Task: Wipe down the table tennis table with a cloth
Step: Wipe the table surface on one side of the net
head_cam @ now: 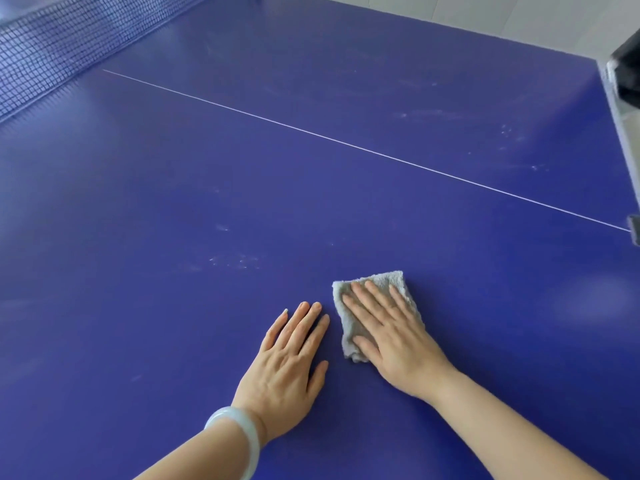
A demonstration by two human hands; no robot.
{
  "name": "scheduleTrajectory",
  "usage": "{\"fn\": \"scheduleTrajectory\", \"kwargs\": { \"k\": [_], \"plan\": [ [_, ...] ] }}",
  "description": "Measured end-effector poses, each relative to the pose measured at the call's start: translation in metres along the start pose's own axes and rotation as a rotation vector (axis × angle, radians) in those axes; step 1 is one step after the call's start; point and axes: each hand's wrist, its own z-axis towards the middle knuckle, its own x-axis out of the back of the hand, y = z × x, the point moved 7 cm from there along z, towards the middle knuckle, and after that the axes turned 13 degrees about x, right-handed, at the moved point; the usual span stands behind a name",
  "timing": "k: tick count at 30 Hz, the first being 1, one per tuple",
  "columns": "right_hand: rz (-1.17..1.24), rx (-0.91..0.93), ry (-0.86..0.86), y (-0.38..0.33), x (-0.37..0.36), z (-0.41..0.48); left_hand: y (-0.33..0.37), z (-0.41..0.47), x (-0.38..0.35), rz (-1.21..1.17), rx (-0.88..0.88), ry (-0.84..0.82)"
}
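The blue table tennis table (311,174) fills the view, with a thin white centre line running from upper left to right. A small folded grey cloth (388,282) lies on the near part of the table. My right hand (391,337) lies flat on top of the cloth, fingers straight and pressing it down. My left hand (287,362) rests flat on the bare table just left of the cloth, fingers straight, with a pale bangle on the wrist. Faint whitish smudges mark the surface left of the cloth and at the far right.
The dark net (52,53) crosses the upper left corner. The table's right edge (623,133) runs down the right side, with a black object (627,74) beyond it. A pale tiled floor (502,15) shows past the far edge.
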Motion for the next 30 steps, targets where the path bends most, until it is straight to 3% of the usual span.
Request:
{"fn": "scheduleTrajectory", "kwargs": {
  "k": [2,5,7,9,11,13,14,16,18,20,22,24,27,28,30],
  "plan": [
    [-0.028,-0.203,0.044,0.059,0.009,-0.011,-0.001,-0.001,-0.001,0.012,-0.002,-0.003],
    [-0.017,-0.699,0.031,0.144,0.025,-0.001,-0.001,-0.001,-0.001,0.021,0.004,-0.005],
    [0.027,-0.804,0.031,0.155,0.031,0.035,-0.001,0.000,0.001,0.021,0.003,0.004],
    [0.078,-0.614,0.020,0.124,0.030,0.083,0.000,-0.001,0.001,0.025,-0.002,0.011],
    [0.071,-0.269,-0.012,0.063,0.017,0.112,0.000,-0.001,0.001,0.020,0.000,0.013],
    [0.085,-0.015,-0.050,0.026,0.007,0.098,-0.001,-0.001,0.001,0.006,0.001,0.009],
    [0.068,0.028,-0.045,0.033,0.010,0.087,-0.001,-0.001,0.001,0.002,0.000,0.009],
    [-0.030,-0.144,0.031,0.093,0.021,0.069,-0.001,-0.001,0.001,0.012,-0.006,0.006],
    [-0.011,-0.572,-0.024,0.166,0.031,0.045,0.000,0.000,0.002,0.020,-0.005,-0.003],
    [0.026,-0.776,-0.068,0.183,0.030,0.044,-0.001,0.000,0.002,0.019,0.007,-0.013],
    [0.012,-0.650,-0.038,0.148,0.023,0.072,0.000,0.000,0.003,0.019,0.010,-0.022],
    [0.047,-0.378,-0.022,0.091,0.014,0.093,0.001,-0.001,0.003,0.017,0.006,-0.027],
    [0.039,-0.075,-0.046,0.029,0.002,0.054,0.000,-0.001,0.001,0.021,0.008,-0.025],
    [0.037,-0.079,-0.023,0.031,0.001,0.027,-0.001,-0.001,0.001,0.017,0.010,-0.025],
    [0.001,-0.286,0.059,0.067,0.005,-0.035,-0.001,0.000,0.001,0.007,0.012,-0.024]
  ]
}}
